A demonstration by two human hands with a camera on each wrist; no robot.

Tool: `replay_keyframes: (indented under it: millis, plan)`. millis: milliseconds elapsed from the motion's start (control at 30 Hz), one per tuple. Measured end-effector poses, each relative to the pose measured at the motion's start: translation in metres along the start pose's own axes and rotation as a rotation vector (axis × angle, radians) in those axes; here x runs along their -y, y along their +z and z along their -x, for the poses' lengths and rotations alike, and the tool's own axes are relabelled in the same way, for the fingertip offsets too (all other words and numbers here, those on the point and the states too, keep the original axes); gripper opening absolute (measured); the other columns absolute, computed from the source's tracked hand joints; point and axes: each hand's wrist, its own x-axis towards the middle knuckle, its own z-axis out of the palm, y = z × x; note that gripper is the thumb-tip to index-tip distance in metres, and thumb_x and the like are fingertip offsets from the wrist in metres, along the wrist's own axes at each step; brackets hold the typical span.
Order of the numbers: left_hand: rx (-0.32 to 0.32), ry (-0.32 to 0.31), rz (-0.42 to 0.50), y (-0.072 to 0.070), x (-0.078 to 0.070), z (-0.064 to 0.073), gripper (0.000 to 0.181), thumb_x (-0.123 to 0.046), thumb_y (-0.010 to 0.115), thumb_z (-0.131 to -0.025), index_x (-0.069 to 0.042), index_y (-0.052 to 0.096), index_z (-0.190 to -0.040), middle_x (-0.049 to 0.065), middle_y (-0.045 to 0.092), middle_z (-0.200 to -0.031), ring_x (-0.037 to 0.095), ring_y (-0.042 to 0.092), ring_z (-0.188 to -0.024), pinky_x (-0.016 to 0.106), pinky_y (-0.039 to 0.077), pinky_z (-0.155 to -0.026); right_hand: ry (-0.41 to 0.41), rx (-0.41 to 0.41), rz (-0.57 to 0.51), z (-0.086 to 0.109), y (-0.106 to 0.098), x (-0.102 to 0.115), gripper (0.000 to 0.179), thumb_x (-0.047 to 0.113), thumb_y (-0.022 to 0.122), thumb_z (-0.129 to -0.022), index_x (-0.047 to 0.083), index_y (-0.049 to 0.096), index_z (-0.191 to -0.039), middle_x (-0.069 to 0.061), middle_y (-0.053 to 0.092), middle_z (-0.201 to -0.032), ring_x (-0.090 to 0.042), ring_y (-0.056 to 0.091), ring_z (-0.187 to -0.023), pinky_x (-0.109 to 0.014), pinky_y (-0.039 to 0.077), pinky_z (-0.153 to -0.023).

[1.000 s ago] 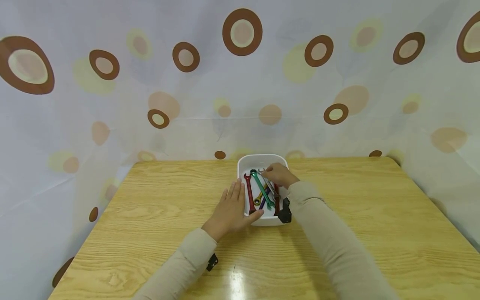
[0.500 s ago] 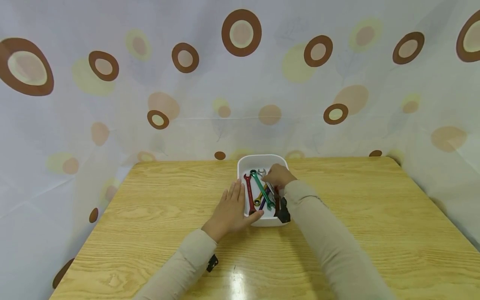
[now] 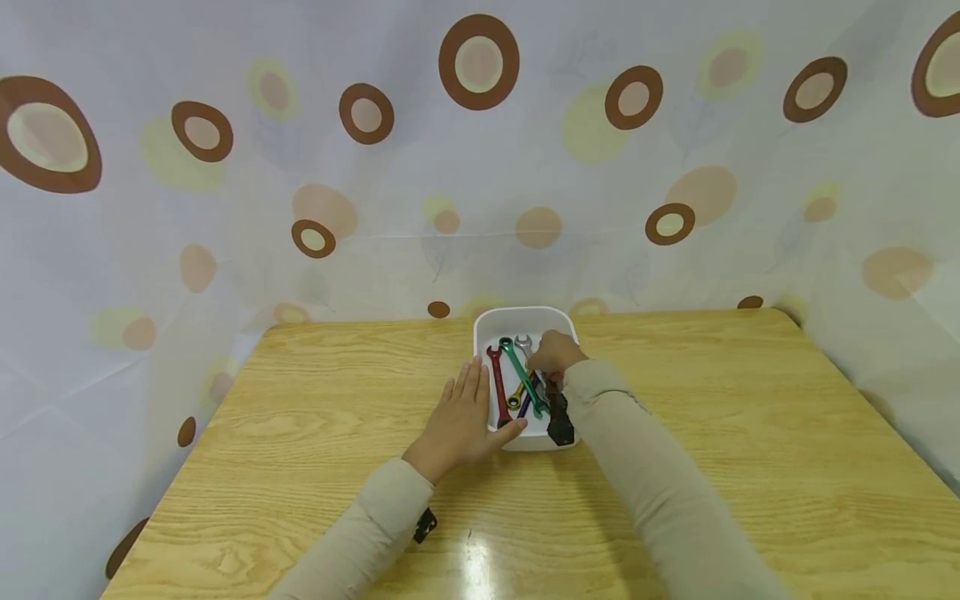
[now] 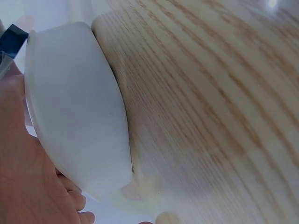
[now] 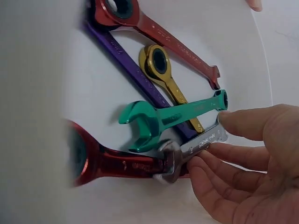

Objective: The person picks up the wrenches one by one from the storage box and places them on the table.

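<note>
A white plastic box (image 3: 487, 318) holds several coloured wrenches. My left hand (image 3: 459, 421) lies with straight fingers along its left rim, thumb over the near rim. Inside the box, my right hand (image 3: 557, 352) pinches a silver wrench (image 5: 201, 142) between thumb and fingers. That wrench crosses a dark red wrench (image 5: 126, 162) and lies beside a green wrench (image 5: 182, 113). Beneath the green one run a yellow wrench (image 5: 174, 89) and a purple wrench (image 5: 131, 70). Another red wrench (image 3: 498, 387) lies along the left wall. In the head view, the right hand hides part of the silver wrench.
The box stands on a wooden table (image 3: 337, 392), close to its far edge. Behind the table hangs a pale cloth (image 3: 420, 183) patterned with brown rings. Black wrist cameras sit near the left wrist (image 3: 424, 525) and over the box's near right corner.
My right hand has slid slightly nearer along the silver wrench and sunk lower over it, with its sleeve shifting left. The left hand and the box stay in place.
</note>
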Motion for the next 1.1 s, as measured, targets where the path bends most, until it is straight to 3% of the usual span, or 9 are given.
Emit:
replay_keyframes:
  millis: [133,300,400,600,867,1100]
  plan:
    - [-0.001,-0.001,0.006,-0.001,-0.001,0.001,0.099,-0.073,0.027,-0.083,0.003,0.013,-0.145,0.018,0.005,-0.153,0.031,0.009,-0.142,0.045,0.017,-0.113,-0.02,-0.039,0.037,-0.007,0.009,-0.006,0.02,0.011,0.066,-0.074,-0.003,0.061,-0.087,-0.014,0.061,-0.075,-0.022,0.056,-0.06,-0.028,0.045,-0.048]
    - [0.006,-0.001,0.004,-0.001,-0.001,0.002,0.099,-0.073,0.026,-0.083,0.003,0.013,-0.145,0.018,0.005,-0.153,0.031,0.008,-0.142,0.045,0.016,-0.114,-0.091,-0.103,0.178,-0.017,0.018,-0.016,0.01,0.01,0.06,-0.07,0.0,0.061,-0.074,-0.012,0.059,-0.07,-0.022,0.052,-0.06,-0.028,0.041,-0.05]
    - [0.003,0.001,0.003,-0.001,-0.001,0.001,0.099,-0.073,0.027,-0.084,0.003,0.012,-0.145,0.018,0.005,-0.153,0.031,0.008,-0.142,0.045,0.016,-0.114,-0.085,-0.09,0.2,-0.017,0.018,-0.015,0.008,0.01,0.06,-0.07,0.002,0.06,-0.072,-0.011,0.058,-0.07,-0.022,0.051,-0.061,-0.027,0.039,-0.049]
    - [0.0,0.002,0.006,0.0,0.0,-0.001,0.099,-0.074,0.027,-0.083,0.002,0.014,-0.145,0.018,0.006,-0.153,0.031,0.008,-0.141,0.045,0.016,-0.114,-0.006,-0.015,0.135,-0.011,0.014,-0.01,0.013,0.012,0.065,-0.072,0.002,0.06,-0.078,-0.007,0.057,-0.065,-0.015,0.051,-0.051,-0.023,0.039,-0.041]
    - [0.003,-0.003,0.005,-0.001,-0.001,0.001,0.1,-0.074,0.026,-0.083,0.003,0.013,-0.145,0.018,0.006,-0.153,0.031,0.008,-0.141,0.045,0.016,-0.114,0.017,0.04,0.081,-0.002,0.007,-0.004,0.016,0.009,0.063,-0.073,0.001,0.058,-0.087,-0.004,0.053,-0.058,-0.013,0.049,-0.045,-0.022,0.041,-0.04]
    - [0.01,-0.005,0.007,-0.004,-0.002,0.002,0.1,-0.074,0.026,-0.083,0.003,0.014,-0.145,0.018,0.006,-0.153,0.031,0.008,-0.141,0.045,0.016,-0.114,0.058,0.085,0.009,-0.002,0.004,-0.002,0.01,0.002,0.061,-0.073,-0.002,0.061,-0.082,-0.006,0.053,-0.061,-0.012,0.047,-0.043,-0.022,0.039,-0.039]
